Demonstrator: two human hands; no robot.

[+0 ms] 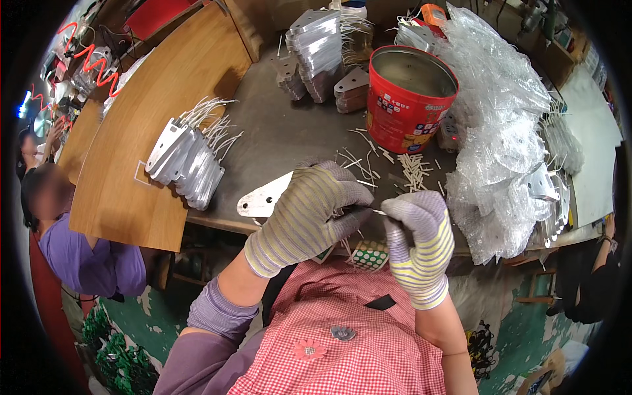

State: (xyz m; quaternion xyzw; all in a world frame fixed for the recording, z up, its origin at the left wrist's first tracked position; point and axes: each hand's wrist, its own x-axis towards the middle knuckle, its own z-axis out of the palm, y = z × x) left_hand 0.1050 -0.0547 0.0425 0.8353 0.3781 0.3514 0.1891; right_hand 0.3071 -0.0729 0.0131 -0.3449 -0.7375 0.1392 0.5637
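Observation:
My left hand (309, 214), in a striped knit glove, is closed with its fingertips pinching thin white wire above the table's front edge. Close beside it, my gloved right hand (422, 245) pinches at the end of a white wire (378, 212) that shows in the short gap between both hands. Partly under the left hand lies a flat white metal plate (262, 200) with rounded corners and dark holes. Several short white tube pieces (415, 172) and loose wire bits lie just beyond my fingers.
A red round tin (403, 108) stands behind the tube pieces. Clear bubble wrap (494, 145) heaps along the right. Stacked metal plates with white wires (187, 161) rest at left by a wooden board (141, 145); more plate stacks (316, 49) stand at the back. A person in purple (85, 257) sits left.

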